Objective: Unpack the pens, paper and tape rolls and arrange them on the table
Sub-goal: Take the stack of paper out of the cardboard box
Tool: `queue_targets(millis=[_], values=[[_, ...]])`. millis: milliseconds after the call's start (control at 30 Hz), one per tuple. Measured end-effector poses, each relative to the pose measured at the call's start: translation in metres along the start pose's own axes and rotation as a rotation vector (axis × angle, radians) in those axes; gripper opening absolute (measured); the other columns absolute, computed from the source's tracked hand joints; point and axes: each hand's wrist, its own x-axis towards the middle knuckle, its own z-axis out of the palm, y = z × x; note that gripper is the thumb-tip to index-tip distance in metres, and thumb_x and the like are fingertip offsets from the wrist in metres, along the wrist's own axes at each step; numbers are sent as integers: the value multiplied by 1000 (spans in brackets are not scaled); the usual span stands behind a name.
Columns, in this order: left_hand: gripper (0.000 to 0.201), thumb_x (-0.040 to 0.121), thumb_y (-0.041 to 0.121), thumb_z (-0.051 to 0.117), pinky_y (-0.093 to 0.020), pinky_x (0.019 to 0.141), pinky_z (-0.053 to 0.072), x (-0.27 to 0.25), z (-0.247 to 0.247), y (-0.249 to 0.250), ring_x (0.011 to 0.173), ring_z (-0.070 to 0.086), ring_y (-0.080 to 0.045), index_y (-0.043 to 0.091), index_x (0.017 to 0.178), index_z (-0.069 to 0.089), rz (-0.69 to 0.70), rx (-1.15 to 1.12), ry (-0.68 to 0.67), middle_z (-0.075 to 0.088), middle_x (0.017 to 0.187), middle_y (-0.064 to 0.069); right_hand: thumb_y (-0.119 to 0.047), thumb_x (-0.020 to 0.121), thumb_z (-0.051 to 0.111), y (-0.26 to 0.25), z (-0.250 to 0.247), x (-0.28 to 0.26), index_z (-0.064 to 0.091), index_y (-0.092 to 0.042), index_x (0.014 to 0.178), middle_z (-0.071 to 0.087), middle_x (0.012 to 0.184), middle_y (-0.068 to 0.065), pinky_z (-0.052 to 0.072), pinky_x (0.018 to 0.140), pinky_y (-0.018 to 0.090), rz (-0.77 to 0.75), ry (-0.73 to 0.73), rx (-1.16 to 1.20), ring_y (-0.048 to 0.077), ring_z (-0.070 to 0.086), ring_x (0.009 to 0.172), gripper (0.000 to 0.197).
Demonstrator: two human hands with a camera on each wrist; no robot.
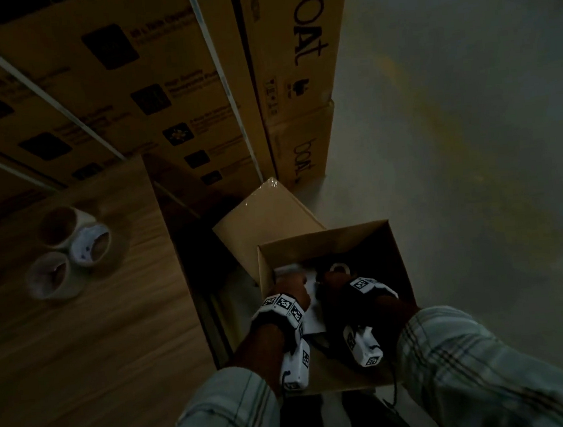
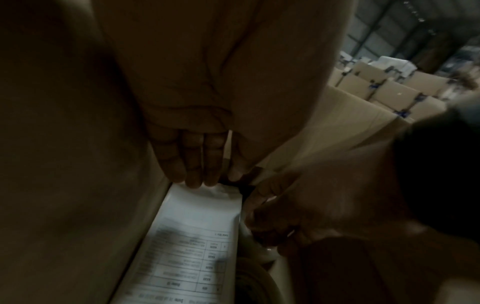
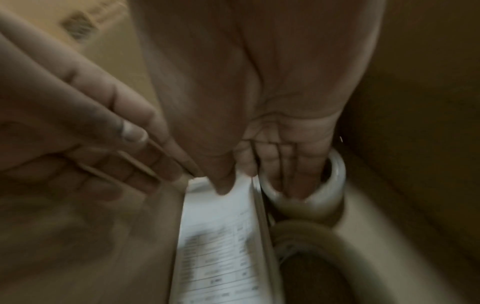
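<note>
An open cardboard box (image 1: 311,248) stands on the floor beside the table, and both my hands are down inside it. A stack of white printed paper (image 2: 197,226) (image 3: 221,236) stands on edge against the box's left wall. My left hand (image 2: 207,181) (image 1: 292,286) touches the paper's top edge with straight fingers. My right hand (image 3: 259,189) (image 1: 334,277) has its fingers pushed into the core of a pale tape roll (image 3: 335,181) (image 1: 339,268), with the thumb lying on the paper. A second tape roll (image 3: 350,246) lies nearer in the box. No pens are visible.
Three tape rolls (image 1: 70,251) sit together on the wooden table (image 1: 97,351) at the left. Tall printed cartons (image 1: 124,90) are stacked behind the table and the box. Bare grey floor (image 1: 471,126) lies to the right. The scene is dim and the wrist views are blurred.
</note>
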Motion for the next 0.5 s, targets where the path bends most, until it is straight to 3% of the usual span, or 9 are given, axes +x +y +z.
queue_targets(millis=[67, 133, 200, 267, 333, 367, 433, 500], values=[[41, 99, 18, 42, -38, 112, 35, -6, -3, 1, 137, 38, -30, 16, 140, 44, -2, 20, -3, 39, 150, -9, -33, 100, 41, -1, 3, 6, 12, -5, 149, 19, 154, 14, 25, 114, 41, -4, 29, 49, 33, 25, 141, 64], [40, 99, 17, 40, -38, 115, 31, -6, -2, 1, 137, 39, -28, 15, 139, 45, -2, 6, -11, 41, 149, -10, -27, 99, 43, -4, 7, 12, 11, -5, 149, 22, 154, 15, 26, 115, 41, -18, -6, 54, 33, 28, 140, 63], [41, 99, 19, 41, -37, 116, 28, -8, -3, 1, 137, 38, -26, 14, 139, 45, -1, -7, -27, 41, 149, -10, -33, 96, 47, -2, 24, 41, 5, -10, 150, 25, 154, 14, 35, 110, 43, -48, -9, 49, 32, 37, 136, 72], [37, 98, 18, 44, -36, 110, 36, -10, -4, 3, 130, 47, -28, 8, 133, 50, -4, -12, -26, 50, 140, -14, -42, 87, 57, 6, 40, 77, 9, -18, 149, 31, 151, 15, 44, 102, 44, -85, 7, 107, 33, 45, 130, 82], [36, 99, 18, 44, -34, 106, 38, -7, -2, 0, 125, 51, -29, 4, 131, 52, 23, -32, 3, 53, 136, -17, -56, 75, 60, 32, 76, 150, 7, -26, 147, 31, 152, 14, 45, 100, 46, -72, 11, 87, 35, 46, 129, 94], [36, 99, 18, 43, -33, 106, 37, -7, -1, 0, 125, 50, -29, 3, 131, 52, 32, -42, 5, 52, 136, -17, -64, 70, 59, 29, 75, 141, 2, -28, 147, 29, 152, 16, 45, 100, 48, -17, 19, 109, 37, 46, 129, 102], [38, 101, 18, 40, -32, 108, 32, -13, -1, -1, 129, 46, -28, 5, 135, 49, 49, -39, 17, 49, 140, -16, -60, 77, 58, 13, 65, 110, -6, -18, 150, 16, 156, 19, 35, 111, 49, -20, 33, 163, 38, 32, 139, 105], [37, 101, 18, 39, -32, 108, 33, -10, 0, 0, 129, 47, -28, 7, 134, 51, 10, -56, 41, 50, 140, -14, -40, 94, 48, -6, 49, 69, -7, -3, 149, -1, 158, 20, 14, 120, 43, -34, 50, 185, 34, 9, 147, 87]])
